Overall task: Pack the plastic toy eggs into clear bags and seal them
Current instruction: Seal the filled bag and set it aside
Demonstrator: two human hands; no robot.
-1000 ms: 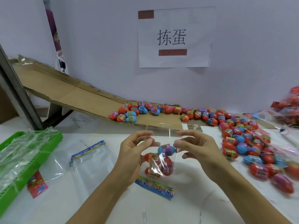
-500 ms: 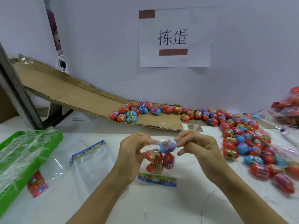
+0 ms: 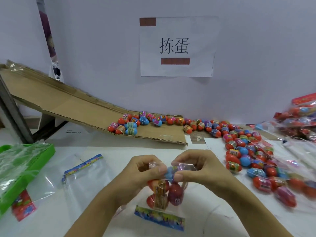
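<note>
A clear bag (image 3: 164, 199) with a colourful printed strip along its bottom hangs between my hands over the white table. Inside are several toy eggs, red ones low down and a blue one (image 3: 169, 171) at the top. My left hand (image 3: 142, 173) pinches the bag's open top from the left, and my right hand (image 3: 198, 170) pinches it from the right, fingertips almost meeting over the blue egg. Loose eggs (image 3: 246, 154) lie in a heap to the right, more (image 3: 131, 124) at the foot of the cardboard ramp.
An empty clear bag (image 3: 85, 178) lies flat at my left. A green basket (image 3: 25, 166) of bags stands at the left edge. The cardboard ramp (image 3: 71, 106) slopes down from the back left. Packed bags (image 3: 297, 120) pile up at the far right.
My hands have drawn together and closed the bag's top over the blue egg. The bag has dropped a little toward the table.
</note>
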